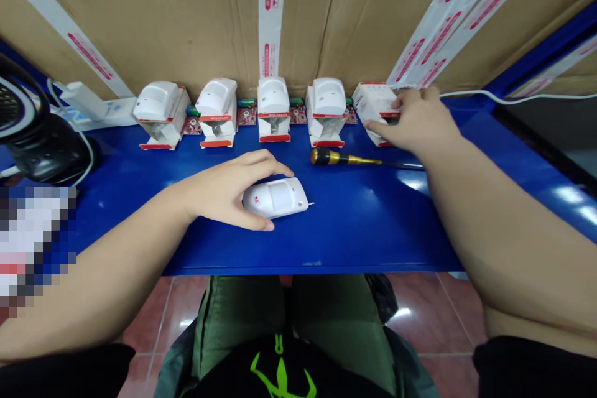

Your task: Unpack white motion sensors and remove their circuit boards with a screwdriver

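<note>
My left hand [233,191] is curved around the left end of a white motion sensor [280,197] lying on the blue table. Its thumb runs along the near side and its fingers along the far side. A short thin pin or wire sticks out of the sensor's right end. Farther right, my right hand [422,121] grips a small white and red cardboard box [373,101], thumb at the front and fingertips over the top and back. Part of that box is covered by the hand. A screwdriver [347,158] with a black and gold handle lies just in front, its shaft running beneath my right forearm.
Several open boxes, each topped by a white motion sensor [273,95], line the back. Red circuit boards [247,115] and green batteries [247,102] sit between them. A power strip [109,113] and black appliance [46,143] stand left. A cardboard wall [186,12] rises behind.
</note>
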`<action>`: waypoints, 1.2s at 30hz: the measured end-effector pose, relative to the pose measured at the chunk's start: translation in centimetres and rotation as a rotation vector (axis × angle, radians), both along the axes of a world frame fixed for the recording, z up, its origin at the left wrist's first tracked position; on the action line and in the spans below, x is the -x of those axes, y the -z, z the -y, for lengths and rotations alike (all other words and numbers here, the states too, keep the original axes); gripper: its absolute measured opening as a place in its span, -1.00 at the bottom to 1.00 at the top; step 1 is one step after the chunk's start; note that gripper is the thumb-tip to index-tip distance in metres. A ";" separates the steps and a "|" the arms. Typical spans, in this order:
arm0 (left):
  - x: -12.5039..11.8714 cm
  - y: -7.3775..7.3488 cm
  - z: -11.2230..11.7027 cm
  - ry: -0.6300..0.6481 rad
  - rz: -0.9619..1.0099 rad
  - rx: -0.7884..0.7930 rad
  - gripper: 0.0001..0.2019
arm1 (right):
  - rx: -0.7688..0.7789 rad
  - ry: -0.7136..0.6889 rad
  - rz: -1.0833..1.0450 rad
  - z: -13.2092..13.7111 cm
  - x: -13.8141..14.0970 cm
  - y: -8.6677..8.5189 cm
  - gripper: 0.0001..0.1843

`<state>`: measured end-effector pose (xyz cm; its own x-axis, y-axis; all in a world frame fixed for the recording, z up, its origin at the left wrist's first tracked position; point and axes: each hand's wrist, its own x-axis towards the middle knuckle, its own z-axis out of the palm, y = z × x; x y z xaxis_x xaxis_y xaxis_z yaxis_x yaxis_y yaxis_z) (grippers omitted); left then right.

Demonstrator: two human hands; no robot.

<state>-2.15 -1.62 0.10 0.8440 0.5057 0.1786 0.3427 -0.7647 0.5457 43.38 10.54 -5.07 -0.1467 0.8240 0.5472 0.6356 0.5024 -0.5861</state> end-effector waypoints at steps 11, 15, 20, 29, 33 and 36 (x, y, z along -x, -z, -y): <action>-0.3 -0.1 0.2 -0.007 -0.056 0.088 -0.24 | 0.035 0.248 0.178 0.8 0.6 -1.2 -0.52; -0.5 -0.5 0.3 -0.030 -0.085 0.121 -0.27 | 0.069 0.376 0.339 2.8 3.1 -3.6 -0.62; -0.5 -0.5 0.4 -0.032 -0.105 0.104 -0.32 | 0.103 0.150 0.337 6.2 6.7 -6.8 -0.73; 0.0 -0.5 -0.1 -0.059 -0.123 0.005 -0.41 | 0.317 -0.374 0.732 7.3 10.1 -5.7 -0.68; 0.2 -0.3 -0.4 -0.087 -0.117 -0.002 -0.40 | 0.357 -0.436 0.574 9.0 9.7 -8.2 -0.58; 0.4 -0.2 -0.4 -0.097 -0.075 0.038 -0.30 | 0.267 -0.336 0.212 10.9 8.6 -10.7 -0.40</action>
<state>-2.51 -1.24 0.26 0.8014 0.5905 0.0955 0.4549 -0.7053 0.5436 34.79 -0.35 5.61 -0.5147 0.8195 0.2520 0.5831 0.5501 -0.5979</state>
